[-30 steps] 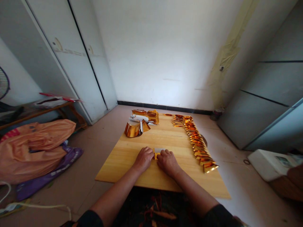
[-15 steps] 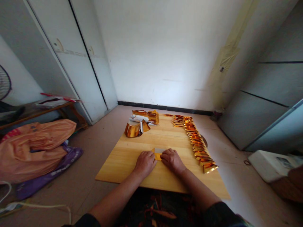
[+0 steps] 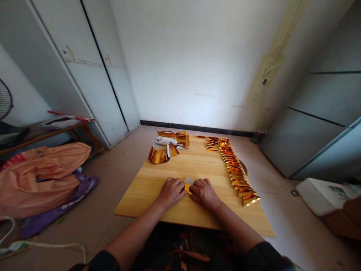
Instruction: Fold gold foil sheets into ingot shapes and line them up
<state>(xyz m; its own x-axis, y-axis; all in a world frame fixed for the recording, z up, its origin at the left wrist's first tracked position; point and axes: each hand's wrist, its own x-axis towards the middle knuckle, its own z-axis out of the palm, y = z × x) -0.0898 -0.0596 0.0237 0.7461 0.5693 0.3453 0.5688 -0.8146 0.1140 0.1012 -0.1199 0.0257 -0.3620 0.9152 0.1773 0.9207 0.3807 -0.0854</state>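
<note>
Fingers (image 3: 178, 184) of my left hand (image 3: 168, 194) pinch one end of a small paper (image 3: 187, 187), and the ones on my right hand (image 3: 204, 192) pinch the other end. They are bent and tucked close, not spread out. My thumbs are mostly hidden, so I cannot tell just how they sit under it.

The paper is low over the desk (image 3: 141, 195), right in the gap between my two hands. Its long way looks to run side to side, from my left fingers to my right ones, but both ends are covered, so I am not sure. Neither hand is nearer, as both touch it. The part close to me is gold, and a pale strip shows on the far side.

Out to the right of my fingers, well apart, is a long row of gold folds (image 3: 234, 171). Ahead of my fingers and to the left is a gold pile (image 3: 182, 140) with a white roll (image 3: 166, 140) beside it. A curled gold sheet (image 3: 158, 155) sits a bit closer to me than those.

On the floor, far to the right of my fingers, is a white box (image 3: 317, 197). I cannot see what is in it. Far to the left is an orange bag (image 3: 47, 165), next to a purple bag (image 3: 60, 205). I cannot tell what they hold.
</note>
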